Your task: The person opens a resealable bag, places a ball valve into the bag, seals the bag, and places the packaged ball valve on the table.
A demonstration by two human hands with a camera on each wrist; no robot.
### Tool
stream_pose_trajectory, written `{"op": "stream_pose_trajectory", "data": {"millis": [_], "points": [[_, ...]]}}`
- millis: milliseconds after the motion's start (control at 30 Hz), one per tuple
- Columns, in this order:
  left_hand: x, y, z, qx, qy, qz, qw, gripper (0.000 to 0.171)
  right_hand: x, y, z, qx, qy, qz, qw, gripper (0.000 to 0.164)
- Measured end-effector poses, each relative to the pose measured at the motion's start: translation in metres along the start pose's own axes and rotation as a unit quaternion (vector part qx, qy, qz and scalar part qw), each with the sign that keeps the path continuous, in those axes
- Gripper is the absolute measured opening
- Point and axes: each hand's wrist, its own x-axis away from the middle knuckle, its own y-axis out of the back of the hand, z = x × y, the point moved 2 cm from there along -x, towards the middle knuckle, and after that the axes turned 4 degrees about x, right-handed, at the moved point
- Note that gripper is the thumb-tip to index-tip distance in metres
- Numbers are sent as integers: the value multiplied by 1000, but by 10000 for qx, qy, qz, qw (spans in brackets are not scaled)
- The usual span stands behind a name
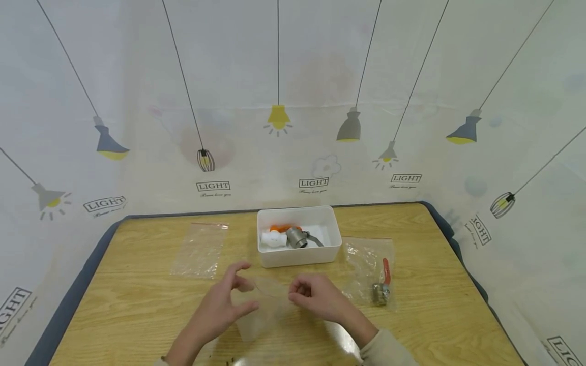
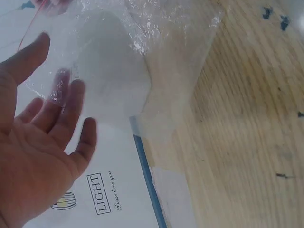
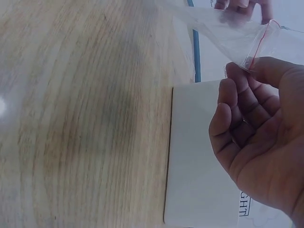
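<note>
A clear zip bag [image 1: 261, 320] with a red line along its mouth hangs between the two hands, over the front of the table. My right hand [image 1: 320, 300] pinches the bag's edge at the red line between thumb and forefinger; its other fingers curl loosely. At the bag's left side is my left hand [image 1: 220, 305], thumb and fingers spread wide apart. In the left wrist view one of its fingertips [image 2: 60, 85] shows through the plastic film. No part is visible inside the bag.
Behind the hands stands a white box [image 1: 299, 258] holding a white fitting [image 1: 273, 239], a grey metal valve [image 1: 296, 237] and an orange-red piece [image 1: 284, 227]. Another clear bag [image 1: 201, 251] lies left. At right, a red-handled valve [image 1: 381, 292] lies with a third bag [image 1: 361, 256].
</note>
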Motion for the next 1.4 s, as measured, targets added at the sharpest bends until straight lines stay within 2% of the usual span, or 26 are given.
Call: {"op": "stream_pose_trajectory", "data": {"millis": [300, 500, 667, 900, 1133, 1267, 1400], "points": [[-1, 1, 12, -316, 23, 381, 9988, 50, -1, -7, 0, -186, 32, 30, 9998, 6], [-1, 2, 20, -586, 20, 291, 9979, 44, -2, -13, -5, -257, 97, 57, 9996, 12], [1, 3, 31, -886, 123, 134, 9959, 44, 0, -14, -12, -52, -105, 117, 9999, 19], [4, 3, 46, -1025, 450, -47, 9937, 47, 4, -5, -23, 467, -335, -26, 9983, 17], [4, -2, 62, -1350, 675, -177, 9884, 50, 5, 8, -24, 413, -361, -88, 9985, 14], [4, -4, 65, -1369, 703, -274, 9877, 51, 5, 13, -27, 526, -405, -129, 9977, 14], [4, -5, 65, -1319, 708, -281, 9883, 55, 3, 19, -29, 875, -491, -382, 9942, 15]]}}
